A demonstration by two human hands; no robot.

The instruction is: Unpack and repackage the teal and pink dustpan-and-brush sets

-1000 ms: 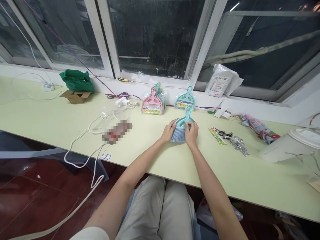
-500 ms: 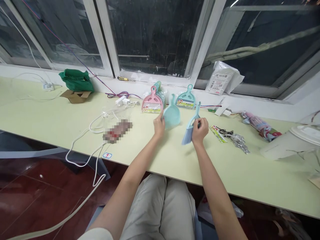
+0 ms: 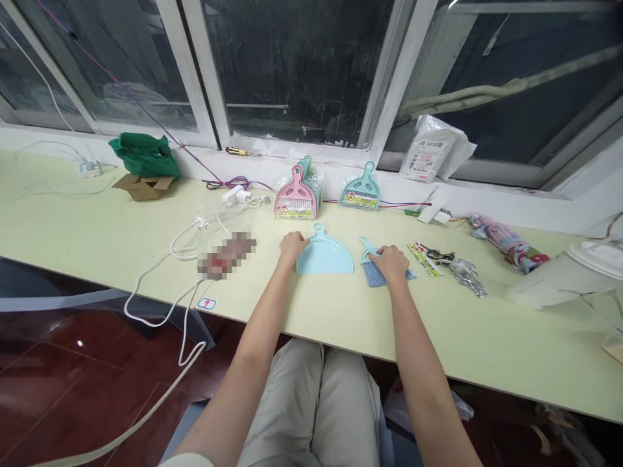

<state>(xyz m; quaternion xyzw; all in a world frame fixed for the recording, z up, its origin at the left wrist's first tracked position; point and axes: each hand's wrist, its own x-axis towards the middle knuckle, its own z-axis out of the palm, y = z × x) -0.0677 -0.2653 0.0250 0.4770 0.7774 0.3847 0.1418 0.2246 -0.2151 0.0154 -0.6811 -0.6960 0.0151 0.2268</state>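
Where the pale green table (image 3: 87,227) runs under the window, everything sits in relation to the light blue dustpan (image 3: 325,255) lying flat near the table's middle. Behind that dustpan, against the sill, stands a stack of packaged pink dustpan sets (image 3: 294,198) and, to its right, a teal packaged set (image 3: 361,191). Left of the dustpan trails a white cable (image 3: 160,272). The left hand (image 3: 291,246) rests on the dustpan's left edge, fingers curled over it in a loose hold. Just right of the dustpan lies the small blue brush (image 3: 377,266), with the right hand (image 3: 390,262) flat on its bristles (pressing, not clenched). Both pieces look like thin moulded plastic: probably light, stiff and a little slippery, best taken by their short handles; the bristles should flex.
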